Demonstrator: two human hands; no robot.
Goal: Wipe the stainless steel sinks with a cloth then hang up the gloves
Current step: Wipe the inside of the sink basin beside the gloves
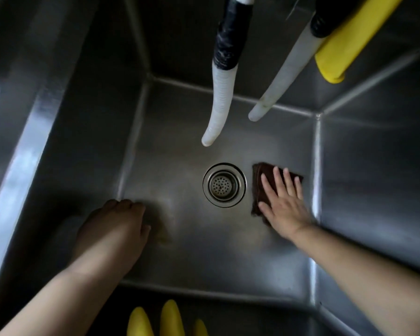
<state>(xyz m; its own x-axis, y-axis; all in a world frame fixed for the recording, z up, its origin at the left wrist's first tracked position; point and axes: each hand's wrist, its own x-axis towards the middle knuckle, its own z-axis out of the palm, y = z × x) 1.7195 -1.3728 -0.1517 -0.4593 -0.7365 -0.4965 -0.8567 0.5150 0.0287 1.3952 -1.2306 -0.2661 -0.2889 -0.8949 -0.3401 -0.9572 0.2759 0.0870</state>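
Note:
I look down into a deep stainless steel sink (170, 146) with a round drain strainer (224, 185) in the middle of its floor. A folded dark brown cloth (258, 175) lies flat on the floor just right of the drain. My right hand (283, 202) presses on it with straight, spread fingers. My left hand (117, 223) hangs inside the sink at the lower left, fingers loosely curled, holding nothing. Yellow glove fingertips (166, 318) show at the bottom edge. Another yellow glove (344, 40) hangs at the top right.
Two white corrugated hoses (220, 98) (280, 81), each wrapped with black tape higher up, dangle from above over the back of the basin. The sink's steel walls rise steeply on all sides, with a broad rim (22, 151) on the left.

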